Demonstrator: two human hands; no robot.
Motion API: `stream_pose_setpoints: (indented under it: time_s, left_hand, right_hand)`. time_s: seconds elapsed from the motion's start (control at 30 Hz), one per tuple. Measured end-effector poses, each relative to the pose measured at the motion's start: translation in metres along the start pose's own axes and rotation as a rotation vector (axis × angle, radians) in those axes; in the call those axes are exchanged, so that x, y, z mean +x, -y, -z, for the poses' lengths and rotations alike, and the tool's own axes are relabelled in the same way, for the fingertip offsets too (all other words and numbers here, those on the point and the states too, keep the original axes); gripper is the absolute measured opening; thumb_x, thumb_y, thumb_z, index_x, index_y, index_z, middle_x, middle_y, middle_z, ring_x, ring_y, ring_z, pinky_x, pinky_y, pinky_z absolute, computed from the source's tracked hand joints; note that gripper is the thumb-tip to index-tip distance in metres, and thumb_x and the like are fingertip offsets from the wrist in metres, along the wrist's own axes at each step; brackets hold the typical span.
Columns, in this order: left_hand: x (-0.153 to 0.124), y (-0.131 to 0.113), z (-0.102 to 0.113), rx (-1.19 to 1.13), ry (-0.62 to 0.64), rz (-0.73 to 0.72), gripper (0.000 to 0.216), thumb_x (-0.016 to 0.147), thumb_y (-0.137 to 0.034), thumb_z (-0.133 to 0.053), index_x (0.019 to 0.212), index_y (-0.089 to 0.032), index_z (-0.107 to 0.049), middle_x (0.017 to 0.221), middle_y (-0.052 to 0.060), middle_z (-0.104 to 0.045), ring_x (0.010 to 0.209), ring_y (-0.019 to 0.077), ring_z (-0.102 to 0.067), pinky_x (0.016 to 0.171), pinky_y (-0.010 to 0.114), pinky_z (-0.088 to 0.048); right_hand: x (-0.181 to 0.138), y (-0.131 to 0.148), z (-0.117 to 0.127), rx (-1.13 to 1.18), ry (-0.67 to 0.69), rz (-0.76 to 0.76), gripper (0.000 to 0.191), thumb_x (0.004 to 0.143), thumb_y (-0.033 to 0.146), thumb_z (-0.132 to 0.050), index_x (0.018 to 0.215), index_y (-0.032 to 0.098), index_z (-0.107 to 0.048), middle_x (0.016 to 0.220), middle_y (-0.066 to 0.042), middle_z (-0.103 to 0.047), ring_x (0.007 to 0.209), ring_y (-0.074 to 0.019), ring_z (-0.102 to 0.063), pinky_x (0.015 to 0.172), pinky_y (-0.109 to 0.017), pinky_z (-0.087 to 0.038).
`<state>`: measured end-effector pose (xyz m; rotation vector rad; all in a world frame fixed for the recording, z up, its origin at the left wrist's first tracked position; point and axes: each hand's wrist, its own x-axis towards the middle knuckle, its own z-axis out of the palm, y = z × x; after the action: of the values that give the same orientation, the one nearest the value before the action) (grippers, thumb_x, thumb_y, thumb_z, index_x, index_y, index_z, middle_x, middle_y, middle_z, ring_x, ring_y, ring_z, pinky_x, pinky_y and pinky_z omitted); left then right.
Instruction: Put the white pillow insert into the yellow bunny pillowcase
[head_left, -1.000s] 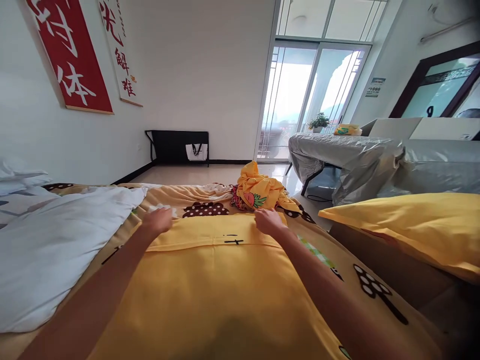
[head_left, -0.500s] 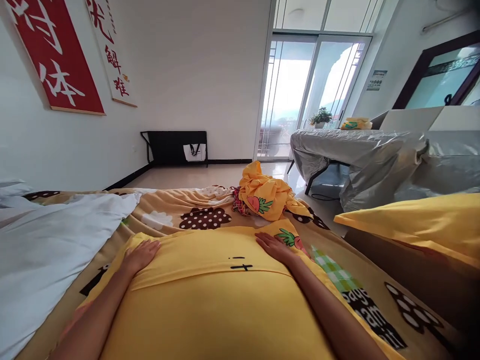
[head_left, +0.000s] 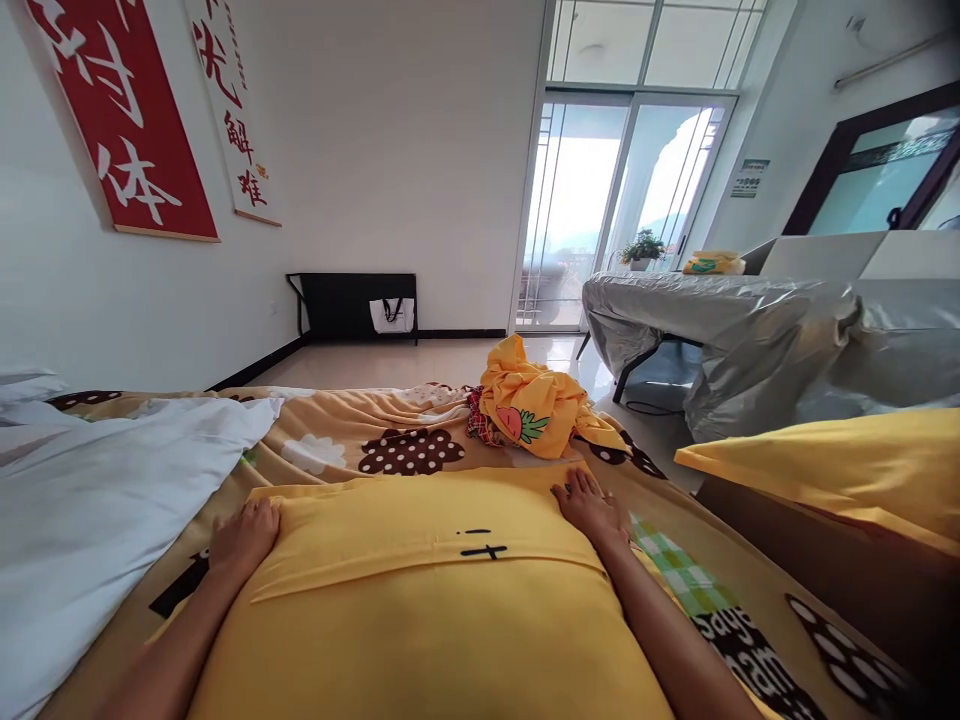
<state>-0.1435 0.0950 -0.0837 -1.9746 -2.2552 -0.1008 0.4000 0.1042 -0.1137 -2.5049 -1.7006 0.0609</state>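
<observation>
A plump yellow pillow (head_left: 427, 600) lies in front of me on the patterned bed sheet (head_left: 360, 440). My left hand (head_left: 244, 535) rests on its far left corner, fingers curled around the edge of the case. At the far right corner my right hand (head_left: 592, 508) lies flat on the fabric with its fingers spread. A crumpled yellow cloth with a carrot print (head_left: 536, 405) sits just beyond the pillow near the bed's foot.
A white duvet (head_left: 90, 510) is bunched on the left. Another yellow pillow (head_left: 840, 470) lies at the right on a dark surface. A table under a grey cover (head_left: 720, 320) stands beyond, with glass doors (head_left: 600, 200) behind it.
Both hands have slid outward along the pillow's far edge to its corners. The pillow end has been pulled flatter and nearer to me.
</observation>
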Motion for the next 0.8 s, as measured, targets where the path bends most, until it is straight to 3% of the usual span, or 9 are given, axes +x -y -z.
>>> stream_pose_setpoints:
  time_s: [0.13, 0.2, 0.27, 0.37, 0.47, 0.53, 0.6, 0.7, 0.8]
  left_hand:
    - [-0.012, -0.030, 0.079, -0.026, -0.088, -0.031, 0.049, 0.087, -0.011, -0.023, 0.125, -0.001, -0.052, 0.137, 0.024, -0.047, 0.129, 0.0334, -0.044, 0.101, 0.050, -0.035]
    - [-0.016, -0.063, 0.117, -0.079, -0.075, -0.108, 0.049, 0.087, -0.014, -0.028, 0.130, -0.006, -0.049, 0.133, 0.019, -0.053, 0.121, 0.0307, -0.052, 0.099, 0.046, -0.039]
    - [-0.023, -0.111, 0.138, -0.133, -0.044, -0.229, 0.046, 0.088, -0.019, -0.034, 0.129, -0.012, -0.052, 0.126, 0.014, -0.060, 0.114, 0.0283, -0.057, 0.096, 0.041, -0.042]
    - [-0.052, -0.182, 0.131, -0.183, -0.015, -0.384, 0.043, 0.088, -0.018, -0.036, 0.125, -0.016, -0.056, 0.125, 0.011, -0.062, 0.112, 0.0236, -0.059, 0.097, 0.035, -0.044]
    - [-0.092, -0.210, 0.093, -0.194, 0.010, -0.467, 0.044, 0.094, -0.022, -0.030, 0.132, -0.017, -0.052, 0.137, 0.008, -0.052, 0.127, 0.0194, -0.048, 0.108, 0.034, -0.035]
    - [-0.113, -0.199, 0.071, -0.195, -0.015, -0.495, 0.047, 0.097, -0.031, -0.027, 0.139, -0.019, -0.045, 0.147, 0.006, -0.040, 0.137, 0.0184, -0.035, 0.115, 0.037, -0.026]
    - [-0.124, -0.171, 0.058, -0.195, -0.072, -0.492, 0.050, 0.097, -0.039, -0.026, 0.143, -0.023, -0.039, 0.151, 0.003, -0.031, 0.141, 0.0187, -0.027, 0.117, 0.043, -0.021]
    - [-0.126, -0.112, 0.048, -0.176, -0.125, -0.403, 0.052, 0.096, -0.043, -0.026, 0.144, -0.026, -0.036, 0.153, 0.001, -0.028, 0.142, 0.0210, -0.025, 0.116, 0.048, -0.019]
    - [-0.124, -0.048, 0.030, -0.177, -0.036, -0.271, 0.057, 0.095, -0.043, -0.023, 0.148, -0.023, -0.030, 0.154, 0.002, -0.025, 0.143, 0.0215, -0.021, 0.115, 0.047, -0.023]
  right_hand:
    - [-0.024, 0.014, 0.057, 0.032, -0.033, 0.067, 0.053, 0.095, 0.028, -0.024, 0.138, 0.005, -0.045, 0.147, -0.022, -0.033, 0.138, -0.0305, -0.030, 0.108, -0.055, -0.025]
    - [-0.045, 0.041, 0.086, 0.056, -0.053, 0.216, 0.051, 0.096, 0.031, -0.023, 0.136, 0.010, -0.048, 0.147, -0.017, -0.036, 0.138, -0.0267, -0.031, 0.110, -0.048, -0.026]
    - [-0.073, 0.080, 0.104, 0.094, -0.051, 0.406, 0.050, 0.097, 0.040, -0.025, 0.137, 0.020, -0.047, 0.145, -0.009, -0.042, 0.136, -0.0221, -0.035, 0.109, -0.041, -0.029]
    - [-0.119, 0.132, 0.101, 0.173, -0.034, 0.666, 0.045, 0.097, 0.041, -0.028, 0.137, 0.028, -0.045, 0.139, -0.002, -0.051, 0.127, -0.0167, -0.047, 0.105, -0.035, -0.033]
    - [-0.154, 0.142, 0.077, 0.213, -0.057, 0.770, 0.042, 0.097, 0.035, -0.030, 0.130, 0.025, -0.053, 0.136, -0.003, -0.054, 0.127, -0.0156, -0.046, 0.107, -0.035, -0.029]
    - [-0.163, 0.124, 0.061, 0.210, -0.122, 0.752, 0.045, 0.098, 0.038, -0.030, 0.134, 0.023, -0.051, 0.143, -0.005, -0.046, 0.135, -0.0170, -0.037, 0.112, -0.039, -0.022]
    - [-0.161, 0.097, 0.051, 0.191, -0.173, 0.703, 0.049, 0.098, 0.043, -0.027, 0.140, 0.023, -0.044, 0.147, -0.005, -0.039, 0.139, -0.0176, -0.030, 0.114, -0.041, -0.016]
    - [-0.151, 0.051, 0.040, 0.164, -0.189, 0.594, 0.052, 0.099, 0.043, -0.021, 0.145, 0.024, -0.037, 0.150, -0.003, -0.033, 0.141, -0.0162, -0.026, 0.115, -0.042, -0.016]
    - [-0.140, 0.007, 0.022, 0.182, -0.137, 0.450, 0.054, 0.099, 0.041, -0.017, 0.149, 0.024, -0.027, 0.153, -0.001, -0.026, 0.142, -0.0141, -0.023, 0.114, -0.038, -0.021]
